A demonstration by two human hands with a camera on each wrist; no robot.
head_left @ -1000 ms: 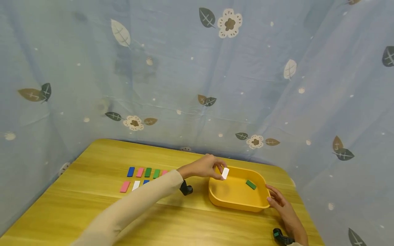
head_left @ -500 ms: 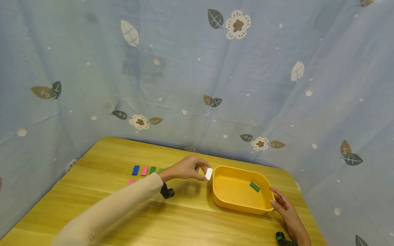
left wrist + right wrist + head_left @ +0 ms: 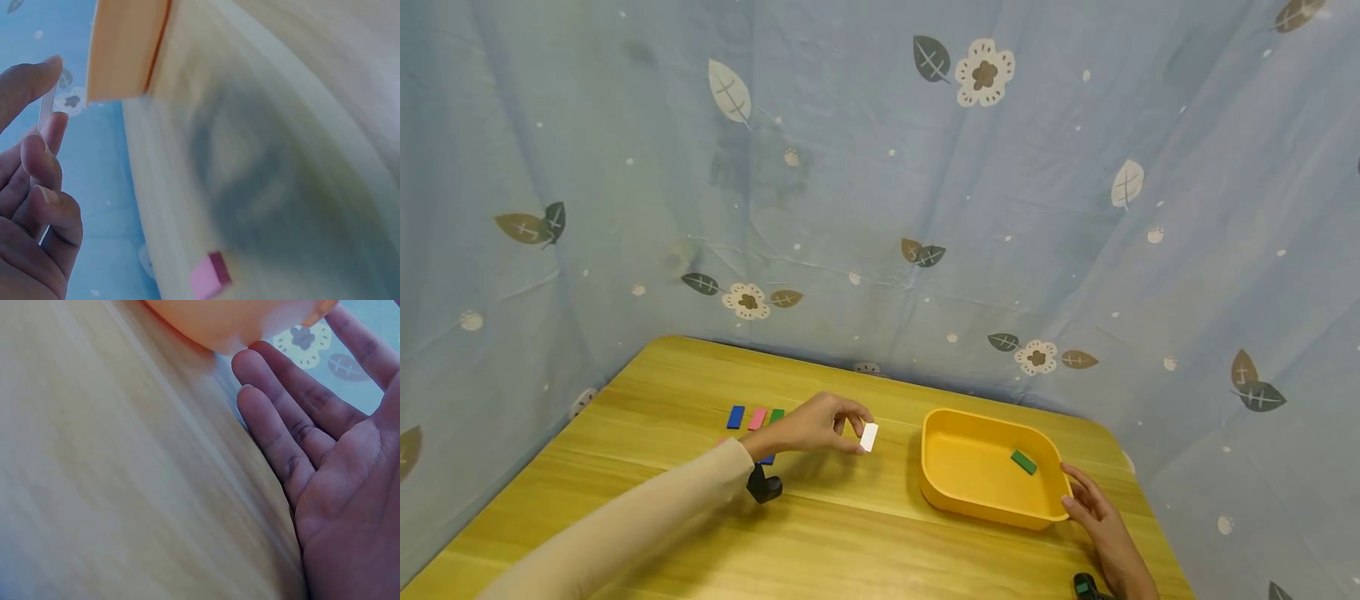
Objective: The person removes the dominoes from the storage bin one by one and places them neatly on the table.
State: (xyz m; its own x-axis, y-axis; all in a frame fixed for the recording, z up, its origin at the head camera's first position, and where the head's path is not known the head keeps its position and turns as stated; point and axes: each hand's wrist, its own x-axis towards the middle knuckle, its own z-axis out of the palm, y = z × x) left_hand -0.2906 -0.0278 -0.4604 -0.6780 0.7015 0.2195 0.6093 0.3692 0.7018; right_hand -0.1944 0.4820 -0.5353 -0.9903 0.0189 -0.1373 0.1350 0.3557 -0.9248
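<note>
My left hand (image 3: pixel 820 423) pinches a small flat white block (image 3: pixel 868 437) between thumb and fingers, above the table to the left of a yellow basin (image 3: pixel 981 506). In the left wrist view the white block (image 3: pixel 46 111) shows edge-on at the fingertips. The basin stands on the table with one green block (image 3: pixel 1023 462) lying inside, toward its right end. My right hand (image 3: pixel 1099 521) touches the basin's right end at the rim. Its fingers look nearly straight in the right wrist view, with the tips by the basin's wall (image 3: pixel 231 319).
Left of the basin lie several blocks, among them a blue block (image 3: pixel 736 417), a pink block (image 3: pixel 757 418) and a green block (image 3: pixel 777 415); my left forearm partly covers them. A patterned blue curtain (image 3: pixel 850 208) hangs behind the wooden table (image 3: pixel 850 542).
My left hand has moved left with the white block, from over the basin's left rim to above the table beside it. The right hand stays at the basin's right end.
</note>
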